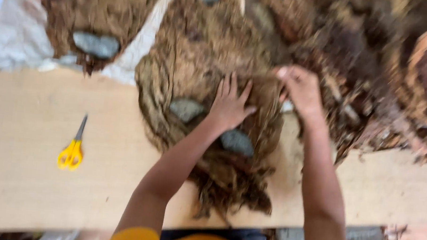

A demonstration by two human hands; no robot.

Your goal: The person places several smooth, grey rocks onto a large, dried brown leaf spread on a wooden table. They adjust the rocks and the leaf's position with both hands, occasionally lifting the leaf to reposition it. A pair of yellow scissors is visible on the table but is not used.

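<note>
Pressing down a heap of brown dried leaves (199, 54) on the wooden desk (14, 177).
Left hand (229, 106) lies flat, fingers spread, on the heap beside grey stones (187, 109); right hand (301, 90) pinches leaf edges at the pile's far side. Yellow scissors (72, 151) lie well apart.

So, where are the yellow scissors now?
The yellow scissors lie on the wooden board, at the left of the head view, left of the brown leaf pile.

fibre heap (203, 70) on board (15, 167), scissors (72, 148) left, stones (187, 109) atop
</note>
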